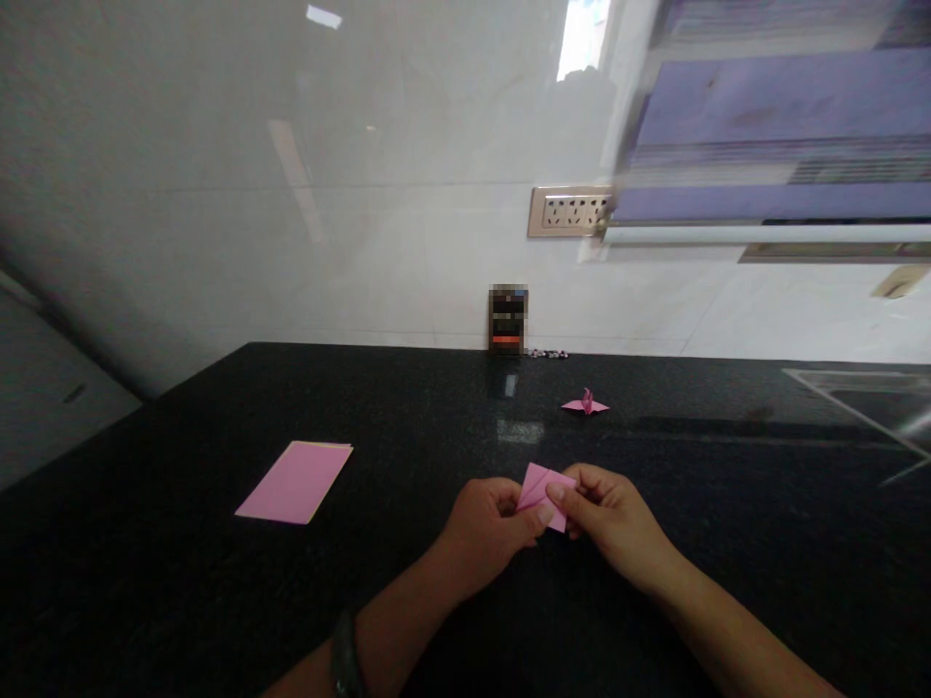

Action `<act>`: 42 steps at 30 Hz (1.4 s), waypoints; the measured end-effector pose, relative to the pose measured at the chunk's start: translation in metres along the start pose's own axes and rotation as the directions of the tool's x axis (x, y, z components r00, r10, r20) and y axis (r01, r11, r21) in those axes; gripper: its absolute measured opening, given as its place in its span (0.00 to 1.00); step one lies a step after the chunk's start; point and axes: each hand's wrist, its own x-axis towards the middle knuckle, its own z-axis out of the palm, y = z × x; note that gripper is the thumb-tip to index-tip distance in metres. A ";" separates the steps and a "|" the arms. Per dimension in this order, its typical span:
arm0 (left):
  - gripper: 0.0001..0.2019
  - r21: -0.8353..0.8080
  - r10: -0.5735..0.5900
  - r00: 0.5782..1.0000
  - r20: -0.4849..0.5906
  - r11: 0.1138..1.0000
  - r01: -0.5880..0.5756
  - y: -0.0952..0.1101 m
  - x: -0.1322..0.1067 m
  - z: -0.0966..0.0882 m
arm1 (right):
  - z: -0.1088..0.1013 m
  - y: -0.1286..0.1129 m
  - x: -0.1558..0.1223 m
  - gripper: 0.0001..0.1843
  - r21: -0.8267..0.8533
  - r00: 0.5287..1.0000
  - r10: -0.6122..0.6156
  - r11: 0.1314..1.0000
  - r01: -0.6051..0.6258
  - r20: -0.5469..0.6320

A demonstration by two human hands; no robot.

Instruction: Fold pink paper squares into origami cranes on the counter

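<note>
Between my two hands is a small folded piece of pink origami paper, with crease lines showing on its face. My left hand pinches its lower left side, thumb on top. On the right side, my right hand grips it with the thumb pressed on its face and the fingers behind. Beyond my hands a folded pink paper crane stands on the black countertop. Off to the left lies a stack of square pink paper with a thin yellow edge.
Against the tiled wall stands a small dark box, its surface blurred, beside a beaded string. A socket panel is on the wall. At the right is the metal edge of a sink or hob. Purple panels hang above.
</note>
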 end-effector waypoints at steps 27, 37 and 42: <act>0.16 -0.064 -0.032 0.997 -0.076 0.998 0.027 -0.003 0.001 -0.001 | 0.005 -0.002 0.000 0.11 0.054 0.999 0.039 0.998 -0.040 0.030; 0.16 -0.040 -0.039 0.995 -0.096 0.999 0.036 -0.002 0.002 -0.001 | 0.003 0.002 0.000 0.11 0.008 0.997 0.004 1.000 -0.005 0.074; 0.16 -0.011 -0.034 0.994 -0.105 0.999 0.033 -0.002 0.001 0.000 | 0.003 0.001 0.000 0.12 -0.009 0.998 0.000 1.000 0.001 0.070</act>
